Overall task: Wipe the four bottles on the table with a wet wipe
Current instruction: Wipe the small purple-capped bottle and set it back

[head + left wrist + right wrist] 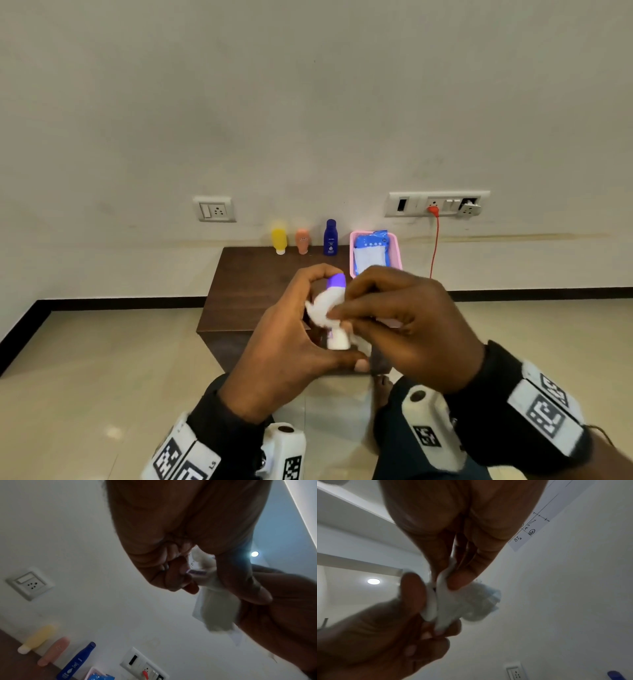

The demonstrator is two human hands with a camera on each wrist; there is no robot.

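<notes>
My left hand [308,329] grips a small white bottle with a purple cap [336,281] in the air over the table's front edge. My right hand [383,308] pinches a white wet wipe [320,310] and presses it against the bottle's side. The wipe [216,609] hangs bunched below the bottle in the left wrist view, and the wipe [467,601] wraps the bottle in the right wrist view. At the table's back stand a yellow bottle [278,240], a peach bottle [302,241] and a dark blue bottle [331,237].
The dark wooden table [253,284] stands against the wall. A pink basket [395,255] at its back right holds a blue wipes pack [371,251]. A red cable [435,240] hangs from a wall socket on the right. Beige tiled floor surrounds the table.
</notes>
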